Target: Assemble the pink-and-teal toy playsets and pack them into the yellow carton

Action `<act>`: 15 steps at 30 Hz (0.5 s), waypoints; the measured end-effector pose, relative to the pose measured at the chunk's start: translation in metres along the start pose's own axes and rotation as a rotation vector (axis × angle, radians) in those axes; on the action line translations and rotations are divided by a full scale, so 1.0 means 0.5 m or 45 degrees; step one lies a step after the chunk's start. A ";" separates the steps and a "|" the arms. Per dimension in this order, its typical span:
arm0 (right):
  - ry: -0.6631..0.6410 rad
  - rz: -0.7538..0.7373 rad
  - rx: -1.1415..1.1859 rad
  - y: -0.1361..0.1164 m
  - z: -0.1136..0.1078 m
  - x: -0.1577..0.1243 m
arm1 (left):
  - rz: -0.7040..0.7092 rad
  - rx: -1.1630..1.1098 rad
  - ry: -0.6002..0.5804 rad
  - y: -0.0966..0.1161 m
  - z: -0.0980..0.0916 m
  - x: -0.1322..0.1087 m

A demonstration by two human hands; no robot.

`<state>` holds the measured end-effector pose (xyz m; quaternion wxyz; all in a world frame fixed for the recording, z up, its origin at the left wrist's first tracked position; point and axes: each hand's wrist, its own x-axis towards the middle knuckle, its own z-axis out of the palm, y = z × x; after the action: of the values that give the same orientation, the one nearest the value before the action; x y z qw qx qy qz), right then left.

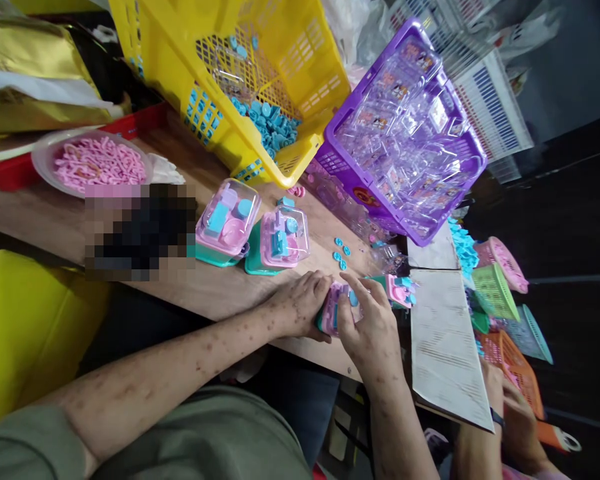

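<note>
Near the table's front edge, a small pink and teal toy box (333, 308) with blue pieces on top sits between both hands. My left hand (305, 307) is wrapped round its left side, thumb low at the front. From the right, my right hand (373, 320) rests on the box with its fingers bent over the top, the index finger reaching forward. Two similar boxes with clear lids, one (227, 223) farther left and one (280, 243) nearer, stand to the left. Another pink and teal box (400, 291) is just right of my right hand. Small blue round pieces (347, 251) lie beyond the hands.
A yellow basket (250, 150) with blue parts and a purple basket (340, 157) of clear covers stand behind. A bowl of pink pieces (100, 163) is at the left. At the right are cardboard (445, 347), coloured baskets and another person's hands (517, 407).
</note>
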<state>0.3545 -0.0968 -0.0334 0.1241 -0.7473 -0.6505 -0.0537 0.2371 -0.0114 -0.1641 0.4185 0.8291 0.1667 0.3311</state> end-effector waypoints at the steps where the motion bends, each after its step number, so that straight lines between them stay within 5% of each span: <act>1: -0.007 0.006 0.008 -0.001 0.000 0.002 | 0.003 -0.004 0.005 0.000 0.001 -0.001; 15: -0.077 0.083 0.139 0.010 0.008 -0.009 | 0.081 -0.107 0.009 -0.008 -0.006 -0.008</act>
<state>0.3585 -0.1006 -0.0389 0.1466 -0.7616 -0.6312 0.0088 0.2323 -0.0095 -0.1674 0.4415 0.8146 0.1277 0.3538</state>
